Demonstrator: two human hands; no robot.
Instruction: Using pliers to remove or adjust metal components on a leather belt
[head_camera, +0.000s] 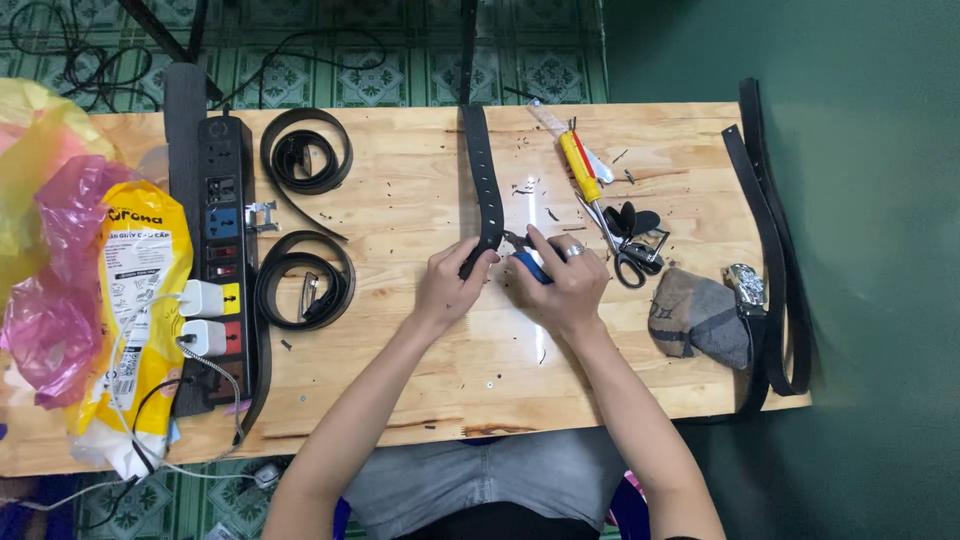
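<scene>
Centrally, left hand (447, 283) pinches the long black leather belt (484, 180); right hand (562, 278) grips a blue-handled tool (530, 266). Keep the strap flat and steady.

black belt (484, 170), yellow screwdriver (580, 167), green floor tiles (380, 75)

- The far end of the black belt (483, 175) I'm holding runs off the counter (420, 370) and out past the top edge.
- My right hand (562, 285) covers most of the blue-handled tool (530, 265); its tip is too small to tell.
- My left grip (450, 285) hides the belt's near end.
- Both my elbows are cut off at the bottom edge.
</scene>
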